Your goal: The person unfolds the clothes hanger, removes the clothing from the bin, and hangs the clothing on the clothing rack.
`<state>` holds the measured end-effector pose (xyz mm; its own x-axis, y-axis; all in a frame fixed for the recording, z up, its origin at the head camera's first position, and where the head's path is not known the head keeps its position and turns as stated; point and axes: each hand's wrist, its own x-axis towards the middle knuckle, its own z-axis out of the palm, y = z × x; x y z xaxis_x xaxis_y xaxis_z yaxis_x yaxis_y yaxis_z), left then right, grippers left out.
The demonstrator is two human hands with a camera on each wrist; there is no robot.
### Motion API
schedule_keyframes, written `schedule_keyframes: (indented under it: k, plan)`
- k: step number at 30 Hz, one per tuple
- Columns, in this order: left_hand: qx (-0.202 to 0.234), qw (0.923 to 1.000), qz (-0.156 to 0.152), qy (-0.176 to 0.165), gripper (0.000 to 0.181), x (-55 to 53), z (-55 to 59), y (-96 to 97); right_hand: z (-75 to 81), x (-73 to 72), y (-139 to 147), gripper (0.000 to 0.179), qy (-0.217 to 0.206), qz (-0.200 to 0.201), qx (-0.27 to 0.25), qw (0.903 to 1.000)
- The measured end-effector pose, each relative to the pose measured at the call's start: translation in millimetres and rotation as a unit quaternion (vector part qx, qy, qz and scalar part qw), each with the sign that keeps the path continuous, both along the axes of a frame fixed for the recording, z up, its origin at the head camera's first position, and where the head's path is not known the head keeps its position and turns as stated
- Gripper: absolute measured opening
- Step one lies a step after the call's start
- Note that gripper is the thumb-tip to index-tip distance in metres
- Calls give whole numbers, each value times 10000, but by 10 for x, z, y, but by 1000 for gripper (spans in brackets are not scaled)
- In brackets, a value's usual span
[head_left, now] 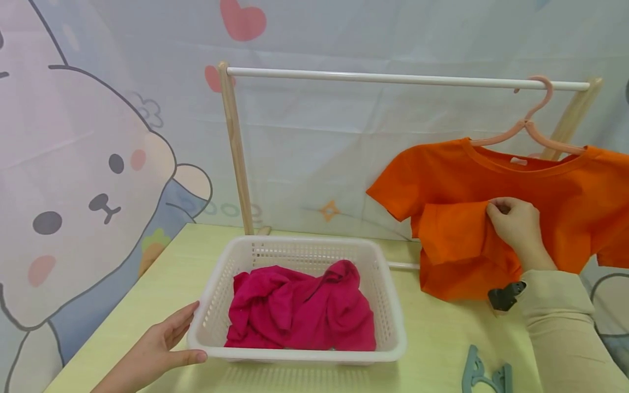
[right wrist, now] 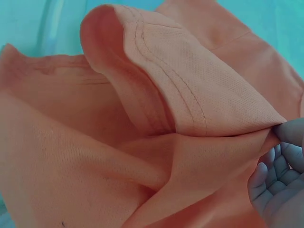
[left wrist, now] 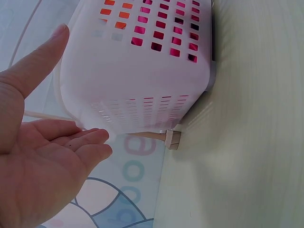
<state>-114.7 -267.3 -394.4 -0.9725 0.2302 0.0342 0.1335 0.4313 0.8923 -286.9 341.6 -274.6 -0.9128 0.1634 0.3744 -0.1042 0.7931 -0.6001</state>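
Note:
An orange T-shirt point(head_left: 555, 202) hangs on a pink hanger point(head_left: 540, 131). My right hand point(head_left: 516, 226) pinches a fold of its front between thumb and fingers; in the right wrist view the stitched hem point(right wrist: 156, 66) is turned up beside the pinch. The white plastic basket point(head_left: 300, 356) stands on the table with a crumpled magenta cloth point(head_left: 300, 311) inside. At the basket's left end is my left hand point(head_left: 159, 346), thumb and fingers spread by the near left corner. In the left wrist view the left hand point(left wrist: 52, 156) has its palm in sight and nothing in its grasp.
The hanger hooks over the white rod point(head_left: 383, 78) of a wooden-legged rack point(head_left: 236, 147). A grey-green folding hanger point(head_left: 479, 374) lies at the table's point(head_left: 437, 338) front right. Behind stands a cartoon-printed backdrop point(head_left: 88, 136).

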Motion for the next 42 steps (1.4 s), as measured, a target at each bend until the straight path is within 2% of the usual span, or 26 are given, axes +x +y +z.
schedule_keyframes:
  k: [6, 17, 24, 31, 37, 42]
  plan:
    - [80, 10000, -23, 50, 90, 2, -17, 2, -225, -16, 17, 41, -39, 32, -58, 10000]
    - [79, 9999, -68, 100, 90, -5, -2, 25, -636, -83, 53, 39, -558, 22, -174, 9983]
    - [35, 9997, -89, 219, 89, -10, -18, 25, -824, -99, 68, 36, -622, 61, -85, 9980]
    - [122, 9999, 6, 38, 90, 5, -7, 20, -843, -70, 38, 38, -922, 128, -196, 9955]
    - [155, 9999, -13, -58, 90, 2, -6, -1, -761, -10, 13, 40, -974, 356, -134, 9945]
    - [128, 9999, 1, -73, 90, 6, -4, 2, -637, 125, -6, 41, -889, 557, -16, 9945]
